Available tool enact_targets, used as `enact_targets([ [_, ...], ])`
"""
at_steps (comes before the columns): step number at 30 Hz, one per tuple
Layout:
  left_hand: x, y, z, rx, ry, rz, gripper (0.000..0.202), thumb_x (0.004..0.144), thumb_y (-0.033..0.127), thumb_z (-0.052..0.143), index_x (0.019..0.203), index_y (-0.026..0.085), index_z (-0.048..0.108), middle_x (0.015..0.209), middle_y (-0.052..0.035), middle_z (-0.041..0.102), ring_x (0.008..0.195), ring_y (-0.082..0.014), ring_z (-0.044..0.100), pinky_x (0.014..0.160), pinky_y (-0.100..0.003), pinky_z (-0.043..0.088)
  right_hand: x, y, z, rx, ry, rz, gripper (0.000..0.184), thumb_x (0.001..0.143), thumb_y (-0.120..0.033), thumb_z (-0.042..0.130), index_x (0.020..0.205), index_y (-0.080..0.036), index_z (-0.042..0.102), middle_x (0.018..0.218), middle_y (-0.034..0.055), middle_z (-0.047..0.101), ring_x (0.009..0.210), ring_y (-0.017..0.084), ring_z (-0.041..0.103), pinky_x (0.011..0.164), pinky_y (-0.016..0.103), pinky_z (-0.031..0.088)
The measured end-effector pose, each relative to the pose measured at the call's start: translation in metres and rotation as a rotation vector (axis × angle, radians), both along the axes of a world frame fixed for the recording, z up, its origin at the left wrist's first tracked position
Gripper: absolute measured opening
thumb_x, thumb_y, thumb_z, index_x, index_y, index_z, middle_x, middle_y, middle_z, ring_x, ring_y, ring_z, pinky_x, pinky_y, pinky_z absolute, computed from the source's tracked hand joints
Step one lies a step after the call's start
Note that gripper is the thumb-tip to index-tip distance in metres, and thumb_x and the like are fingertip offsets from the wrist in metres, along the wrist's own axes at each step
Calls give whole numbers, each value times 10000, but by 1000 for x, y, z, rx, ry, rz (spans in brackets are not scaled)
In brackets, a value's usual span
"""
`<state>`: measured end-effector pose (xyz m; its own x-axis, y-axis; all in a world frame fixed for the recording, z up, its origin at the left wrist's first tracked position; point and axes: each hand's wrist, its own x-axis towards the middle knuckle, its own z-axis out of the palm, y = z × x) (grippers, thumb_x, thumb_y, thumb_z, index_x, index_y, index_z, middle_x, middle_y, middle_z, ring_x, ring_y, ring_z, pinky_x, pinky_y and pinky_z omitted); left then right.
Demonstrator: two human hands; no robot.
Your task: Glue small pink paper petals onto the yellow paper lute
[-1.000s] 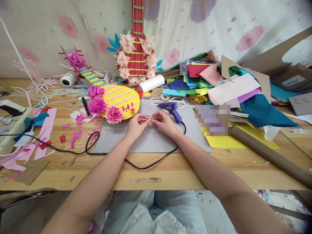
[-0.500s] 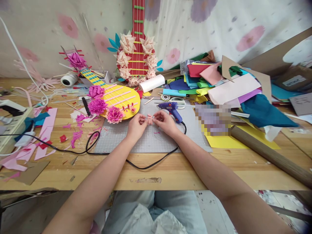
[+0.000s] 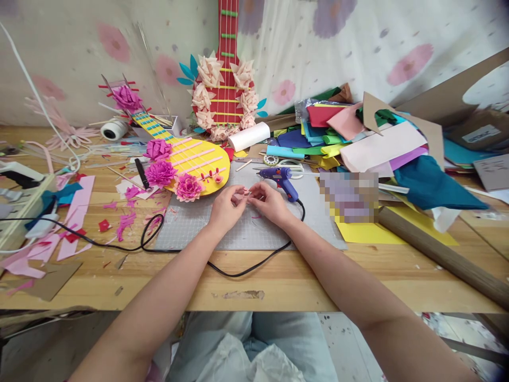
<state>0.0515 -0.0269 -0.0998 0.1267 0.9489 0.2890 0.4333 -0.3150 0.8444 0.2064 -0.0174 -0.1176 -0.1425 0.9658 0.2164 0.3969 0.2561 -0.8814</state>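
Over the grey cutting mat [image 3: 191, 228], my left hand [image 3: 227, 208] and my right hand [image 3: 269, 202] meet at the fingertips. Both are closed in a pinch on a small pink paper piece [image 3: 246, 193], mostly hidden by the fingers. Just beyond my right hand lies a blue glue gun [image 3: 281, 180], nozzle to the left. A yellow paper guitar [image 3: 210, 159] with pink and magenta paper flowers rests beyond my left hand. Its pink flower [image 3: 188, 187] sits close to that hand.
A red paper guitar [image 3: 225, 101] leans on the curtain. Coloured paper [image 3: 318, 132] is heaped at back right, near a brown roll [image 3: 433, 254]. The black cord [image 3: 234, 275] loops under my forearms. Pink scraps [image 3: 77, 212] and a power strip [image 3: 24, 212] are at left.
My fingertips have drawn closer together around the pink paper piece, which shows less now. The view has shifted slightly; the things on the table stay put.
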Motion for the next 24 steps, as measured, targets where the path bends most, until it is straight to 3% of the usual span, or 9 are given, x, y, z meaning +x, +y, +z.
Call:
enact_targets([
  [5,-1,2,-3,-76,-95,-22,222,730,115,609,933,199,647,830,-24,692,664,-108,601,659,-225,471,0,-2,2,25,-55,12,186,746,-258,622,906,-236,530,839,0,667,751,145,617,674,293,473],
  [9,0,4,-8,-102,-200,-15,146,762,162,587,901,184,625,826,-29,687,657,-103,609,611,-213,478,0,-5,7,75,-117,-9,152,776,-248,590,917,-235,534,837,9,669,745,149,620,645,282,463],
  [13,4,3,-1,-350,-396,51,103,811,233,546,881,159,566,723,-18,669,444,-67,526,386,-170,357,-2,-10,15,248,-297,-65,186,808,-202,546,993,-219,530,851,36,679,761,172,621,666,302,457],
  [16,5,1,9,-577,-527,27,171,825,312,548,846,142,547,690,-32,664,386,-58,498,300,-158,240,-4,-14,18,363,-426,-27,239,847,-186,494,1084,-210,515,894,55,693,817,196,622,713,323,456],
  [19,4,0,15,-660,-600,8,189,790,309,612,835,136,550,689,-39,667,425,-63,542,309,-143,285,-5,-15,19,433,-532,31,256,880,-183,439,1121,-205,520,931,67,698,859,211,618,727,329,454],
  [24,-1,0,14,-667,-657,5,253,689,161,696,885,146,536,692,-18,672,551,-106,632,355,-143,375,-5,-16,20,471,-612,53,249,888,-167,413,1091,-202,553,938,73,695,856,213,611,706,322,442],
])
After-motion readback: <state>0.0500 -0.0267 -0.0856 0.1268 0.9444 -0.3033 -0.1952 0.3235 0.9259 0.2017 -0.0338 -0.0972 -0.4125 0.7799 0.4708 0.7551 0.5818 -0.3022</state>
